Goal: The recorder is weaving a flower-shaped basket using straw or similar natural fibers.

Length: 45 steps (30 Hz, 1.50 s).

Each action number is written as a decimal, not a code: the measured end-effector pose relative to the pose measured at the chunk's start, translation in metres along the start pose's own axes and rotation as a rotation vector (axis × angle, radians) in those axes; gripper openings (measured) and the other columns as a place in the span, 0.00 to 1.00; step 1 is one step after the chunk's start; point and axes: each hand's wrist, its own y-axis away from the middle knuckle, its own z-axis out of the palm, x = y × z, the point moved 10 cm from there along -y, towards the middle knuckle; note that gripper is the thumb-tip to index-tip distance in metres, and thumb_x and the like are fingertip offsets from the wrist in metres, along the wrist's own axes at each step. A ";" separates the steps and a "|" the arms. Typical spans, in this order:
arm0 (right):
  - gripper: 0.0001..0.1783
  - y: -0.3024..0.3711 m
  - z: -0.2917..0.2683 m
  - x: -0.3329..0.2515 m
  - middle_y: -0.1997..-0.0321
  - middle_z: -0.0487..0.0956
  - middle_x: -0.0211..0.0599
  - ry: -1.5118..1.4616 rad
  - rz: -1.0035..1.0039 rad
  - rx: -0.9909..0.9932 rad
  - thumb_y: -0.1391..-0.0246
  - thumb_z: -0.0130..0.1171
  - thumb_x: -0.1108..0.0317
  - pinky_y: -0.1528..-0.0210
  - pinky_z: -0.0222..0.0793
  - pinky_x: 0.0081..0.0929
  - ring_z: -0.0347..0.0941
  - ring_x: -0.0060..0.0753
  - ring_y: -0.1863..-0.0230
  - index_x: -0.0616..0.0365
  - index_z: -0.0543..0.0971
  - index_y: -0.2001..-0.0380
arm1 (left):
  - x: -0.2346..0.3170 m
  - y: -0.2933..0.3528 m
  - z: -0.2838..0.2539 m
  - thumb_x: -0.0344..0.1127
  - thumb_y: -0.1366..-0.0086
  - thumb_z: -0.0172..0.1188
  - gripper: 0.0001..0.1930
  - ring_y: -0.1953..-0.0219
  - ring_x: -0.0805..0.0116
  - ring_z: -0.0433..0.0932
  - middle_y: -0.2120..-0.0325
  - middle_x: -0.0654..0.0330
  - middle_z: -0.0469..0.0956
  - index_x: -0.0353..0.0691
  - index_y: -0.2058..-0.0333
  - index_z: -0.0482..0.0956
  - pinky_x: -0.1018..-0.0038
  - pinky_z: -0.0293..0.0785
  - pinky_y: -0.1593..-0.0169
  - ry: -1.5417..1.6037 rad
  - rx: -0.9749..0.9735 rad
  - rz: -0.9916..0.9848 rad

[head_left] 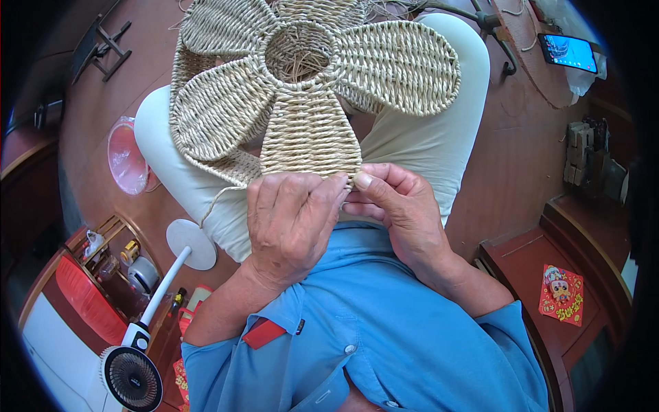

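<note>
A flower-shaped woven straw piece rests across my lap, its several petals spreading from a round opening in the middle. Loose strands lie inside that opening. Both my hands are at the near edge of the petal closest to me. My left hand bends over the petal's lower edge, fingers closed on it; a loose straw cord trails out beside that hand. At the petal's right corner, my right hand pinches the edge between thumb and fingers. Whatever strand lies between the fingertips is too small to make out.
To the left stand a pink plastic-wrapped bin and a white stand fan, its round base near my left knee. A lit phone lies at the upper right. A wooden chair with a red packet is at the right.
</note>
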 end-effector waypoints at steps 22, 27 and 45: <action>0.10 -0.009 0.016 -0.001 0.49 0.84 0.28 0.015 0.078 -0.165 0.22 0.60 0.69 0.43 0.86 0.25 0.83 0.16 0.51 0.61 0.81 0.45 | -0.010 -0.006 0.001 0.31 0.37 0.77 0.12 0.56 0.60 0.79 0.62 0.64 0.81 0.46 0.55 0.88 0.60 0.69 0.50 0.089 -0.055 -0.191; 0.09 -0.011 0.014 0.000 0.50 0.85 0.28 0.015 0.051 -0.185 0.23 0.61 0.69 0.43 0.85 0.25 0.84 0.17 0.51 0.61 0.81 0.46 | -0.008 -0.007 0.001 0.31 0.36 0.76 0.12 0.56 0.59 0.79 0.62 0.63 0.82 0.45 0.54 0.88 0.59 0.70 0.49 0.082 -0.064 -0.188; 0.06 -0.027 0.015 0.023 0.55 0.78 0.23 -0.042 0.074 -0.341 0.23 0.60 0.66 0.50 0.85 0.22 0.78 0.14 0.56 0.55 0.78 0.50 | 0.007 -0.013 0.001 0.21 0.35 0.73 0.10 0.59 0.50 0.82 0.62 0.53 0.84 0.37 0.56 0.86 0.56 0.77 0.51 0.047 -0.027 -0.083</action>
